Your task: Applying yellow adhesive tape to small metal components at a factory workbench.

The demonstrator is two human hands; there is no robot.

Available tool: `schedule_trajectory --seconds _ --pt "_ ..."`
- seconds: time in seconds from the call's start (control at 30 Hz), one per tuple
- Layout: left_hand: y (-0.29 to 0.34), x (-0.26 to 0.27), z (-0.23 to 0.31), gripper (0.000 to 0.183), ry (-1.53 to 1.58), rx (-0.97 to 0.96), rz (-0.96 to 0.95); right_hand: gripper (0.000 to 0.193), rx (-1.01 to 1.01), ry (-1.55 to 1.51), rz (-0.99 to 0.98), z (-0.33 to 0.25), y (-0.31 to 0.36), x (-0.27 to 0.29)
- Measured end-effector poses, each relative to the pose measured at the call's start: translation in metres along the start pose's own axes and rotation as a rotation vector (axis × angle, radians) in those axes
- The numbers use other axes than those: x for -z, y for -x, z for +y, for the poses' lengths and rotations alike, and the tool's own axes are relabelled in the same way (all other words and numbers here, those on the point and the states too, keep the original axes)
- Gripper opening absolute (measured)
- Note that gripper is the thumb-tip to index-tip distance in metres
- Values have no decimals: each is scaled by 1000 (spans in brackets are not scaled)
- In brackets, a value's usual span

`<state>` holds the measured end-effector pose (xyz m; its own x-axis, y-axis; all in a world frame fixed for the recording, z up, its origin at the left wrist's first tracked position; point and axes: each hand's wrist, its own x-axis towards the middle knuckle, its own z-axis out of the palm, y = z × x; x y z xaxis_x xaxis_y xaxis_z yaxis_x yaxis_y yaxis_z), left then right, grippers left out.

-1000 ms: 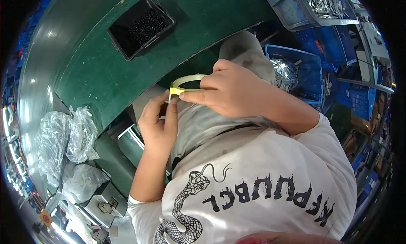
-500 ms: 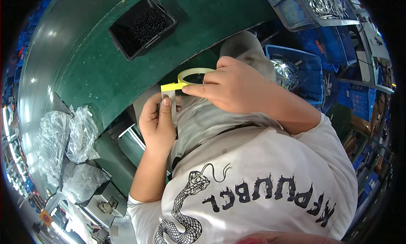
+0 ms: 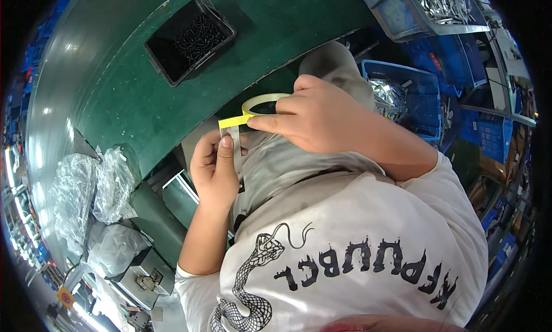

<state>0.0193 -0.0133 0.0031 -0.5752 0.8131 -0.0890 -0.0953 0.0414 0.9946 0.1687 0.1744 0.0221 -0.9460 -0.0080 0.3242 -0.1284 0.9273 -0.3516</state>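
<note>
My left hand grips a flat grey strip that looks like metal, thumb laid along its face and fingers behind. Across the strip's upper end lies a short length of yellow tape, running unbroken to the roll on the right. That yellow tape roll is held in my right hand, its index finger stretched along the tape close to the strip. Part of the roll is hidden behind my right fingers. The lower end of the strip is hard to make out.
A black bin of small dark parts stands on the green table. Clear plastic bags lie at the left. To the right are a blue crate of shiny parts and a larger blue bin of metal pieces.
My left hand and the strip have dropped slightly toward my body, so the tape now slants a little. My right hand and the roll have hardly moved.
</note>
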Motion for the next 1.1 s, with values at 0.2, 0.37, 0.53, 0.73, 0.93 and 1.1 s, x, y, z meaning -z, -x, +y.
schedule_trajectory --seconds 0.2,0.37,0.53,0.73,0.93,1.1 --pt "0 -1 -2 17 69 73 17 44 -19 -21 3 3 -1 -1" --pt "-5 -8 0 13 299 96 36 39 26 -35 24 3 -5 2" --pt "-14 -8 11 13 319 252 -93 37 58 -99 -11 9 -8 13" --pt "-57 -30 52 26 51 238 19 31 49 -73 -34 44 -32 49" --pt "-138 -35 93 24 -170 117 76 25 38 94 62 87 -87 88" --pt "-176 -31 90 25 -229 120 126 25 51 173 29 114 -116 85"
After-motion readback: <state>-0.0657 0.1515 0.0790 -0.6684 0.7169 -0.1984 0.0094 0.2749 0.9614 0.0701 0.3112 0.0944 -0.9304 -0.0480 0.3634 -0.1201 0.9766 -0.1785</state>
